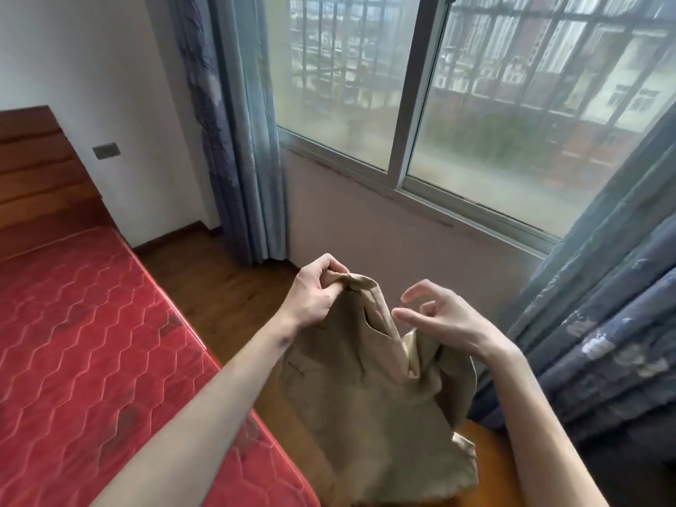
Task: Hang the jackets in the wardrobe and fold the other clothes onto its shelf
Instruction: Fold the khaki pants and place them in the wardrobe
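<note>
Left grip pinching closed; right grip loose, fingers spread.

Red mattress, blue curtains, barred window

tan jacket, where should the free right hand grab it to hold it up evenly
Pinch the top edge of the tan jacket opposite the left hand, coming from the right. The left hand grips one upper corner, so the cloth sags below the open right hand.

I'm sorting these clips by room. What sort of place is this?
Most likely a bedroom: a red quilted mattress against a wooden headboard, blue-grey curtains beside a barred sliding window, and a tan garment held up.
</note>
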{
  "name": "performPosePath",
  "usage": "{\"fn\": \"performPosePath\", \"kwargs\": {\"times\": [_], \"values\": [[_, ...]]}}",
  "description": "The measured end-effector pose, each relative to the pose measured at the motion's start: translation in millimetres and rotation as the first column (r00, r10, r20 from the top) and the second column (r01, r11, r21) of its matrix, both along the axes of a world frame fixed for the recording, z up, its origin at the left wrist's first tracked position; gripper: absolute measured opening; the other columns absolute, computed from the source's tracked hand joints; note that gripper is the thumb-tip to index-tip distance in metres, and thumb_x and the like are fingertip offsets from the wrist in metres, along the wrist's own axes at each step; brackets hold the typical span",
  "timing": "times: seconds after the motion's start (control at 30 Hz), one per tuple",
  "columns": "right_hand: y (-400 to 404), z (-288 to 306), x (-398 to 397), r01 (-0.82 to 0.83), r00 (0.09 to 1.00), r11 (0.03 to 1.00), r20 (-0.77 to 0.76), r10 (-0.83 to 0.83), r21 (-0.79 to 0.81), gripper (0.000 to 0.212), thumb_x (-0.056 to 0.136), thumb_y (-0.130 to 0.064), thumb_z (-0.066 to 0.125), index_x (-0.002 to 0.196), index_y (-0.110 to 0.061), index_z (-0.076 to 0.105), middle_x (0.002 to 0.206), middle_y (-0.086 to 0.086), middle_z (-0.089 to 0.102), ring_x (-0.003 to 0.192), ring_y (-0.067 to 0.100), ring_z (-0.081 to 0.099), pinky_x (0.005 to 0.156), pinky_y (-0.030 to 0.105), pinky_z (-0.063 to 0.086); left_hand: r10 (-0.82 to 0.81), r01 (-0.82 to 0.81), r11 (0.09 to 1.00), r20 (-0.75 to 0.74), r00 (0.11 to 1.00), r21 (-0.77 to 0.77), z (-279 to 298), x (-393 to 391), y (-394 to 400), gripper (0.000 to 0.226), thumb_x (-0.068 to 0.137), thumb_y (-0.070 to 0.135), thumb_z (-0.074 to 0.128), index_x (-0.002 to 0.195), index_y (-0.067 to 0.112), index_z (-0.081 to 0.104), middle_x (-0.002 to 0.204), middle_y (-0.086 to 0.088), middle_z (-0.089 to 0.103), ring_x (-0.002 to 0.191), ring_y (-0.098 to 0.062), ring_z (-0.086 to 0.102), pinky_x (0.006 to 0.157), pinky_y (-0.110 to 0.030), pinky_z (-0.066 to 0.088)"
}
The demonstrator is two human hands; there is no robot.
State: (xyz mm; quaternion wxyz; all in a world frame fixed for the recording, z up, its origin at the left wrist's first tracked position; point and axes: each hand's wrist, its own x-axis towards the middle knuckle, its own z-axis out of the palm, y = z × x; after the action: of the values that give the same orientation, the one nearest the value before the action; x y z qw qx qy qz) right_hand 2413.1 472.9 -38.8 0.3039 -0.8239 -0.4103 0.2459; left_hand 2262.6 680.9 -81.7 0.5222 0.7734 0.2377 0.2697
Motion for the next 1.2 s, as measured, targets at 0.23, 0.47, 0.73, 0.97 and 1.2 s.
{"fn": "performPosePath", "kwargs": {"times": [0.23, 0.47, 0.73, 0.97, 1.2], "values": [[47.3, 9.6, -56.6, -0.280, 0.912, 0.950, -0.270, 0.308, 0.138, 0.060, 0.086, -0.014, 0.075, 0.139, -0.036, 0.057, 0.134, -0.010, 0.066, 0.126, 0.003, 0.060, 0.108, 0.029, 0.046, -0.121, 0.123, 0.980, -0.028, 0.992, 0.155, 44.0, -54.9, -19.1, 0.014, 0.092, 0.005, 0.069, 0.098, 0.017, 0.067, 0.085, 0.006, 0.070, 0.078, -0.003, 0.064, 0.076, -0.015, 0.049], [88.5, 44.2, -122.2, -0.345, 0.937, 0.937, 0.080, 0.340, 0.051, 0.043, 0.079, -0.033, 0.078, 0.118, -0.031, 0.062, 0.096, -0.013, 0.072, 0.089, 0.002, 0.068, 0.080, 0.026, 0.056, -0.043, 0.040, 0.983, 0.016, 0.999, 0.180, 59.2, -124.0, -10.5, 0.028, 0.091, 0.007, 0.070, 0.109, 0.024, 0.058, 0.092, 0.004, 0.068, 0.082, -0.009, 0.065, 0.078, -0.022, 0.052], [124.2, 68.4, -197.6, -0.530, 0.828, 0.840, 0.283, 0.484, 0.114, 0.020, 0.088, -0.012, 0.066, 0.071, -0.020, 0.058, 0.058, -0.013, 0.048, 0.056, 0.007, 0.040, 0.057, 0.028, 0.036, 0.079, -0.102, 0.983, 0.152, 0.985, 0.150, 80.8, -217.1, 9.8, 0.046, 0.084, 0.013, 0.083, 0.118, 0.028, 0.057, 0.090, -0.010, 0.070, 0.083, -0.031, 0.067, 0.079, -0.043, 0.055], [145.0, 102.4, -276.9, -0.511, 0.842, 0.776, 0.033, 0.539, 0.369, 0.013, 0.099, -0.013, 0.069, 0.088, -0.013, 0.077, 0.070, -0.012, 0.065, 0.066, 0.000, 0.056, 0.061, 0.016, 0.046, 0.081, -0.081, 0.997, 0.018, 0.997, -0.022, 56.5, -342.6, 47.5, 0.087, 0.076, 0.035, 0.091, 0.148, 0.036, 0.043, 0.130, 0.008, 0.063, 0.120, -0.005, 0.063, 0.103, -0.031, 0.053], [170.9, 115.5, -335.2, -0.408, 0.846, 0.776, -0.119, 0.519, 0.482, 0.013, 0.098, -0.014, 0.070, 0.099, -0.020, 0.081, 0.089, -0.002, 0.079, 0.081, 0.007, 0.071, 0.073, 0.019, 0.056, 0.136, -0.106, 0.990, -0.404, 0.904, 0.097, -20.5, -477.1, 70.9, 0.056, 0.064, 0.019, 0.092, 0.113, 0.031, 0.068, 0.098, 0.027, 0.072, 0.092, 0.001, 0.067, 0.077, -0.020, 0.056]]}}
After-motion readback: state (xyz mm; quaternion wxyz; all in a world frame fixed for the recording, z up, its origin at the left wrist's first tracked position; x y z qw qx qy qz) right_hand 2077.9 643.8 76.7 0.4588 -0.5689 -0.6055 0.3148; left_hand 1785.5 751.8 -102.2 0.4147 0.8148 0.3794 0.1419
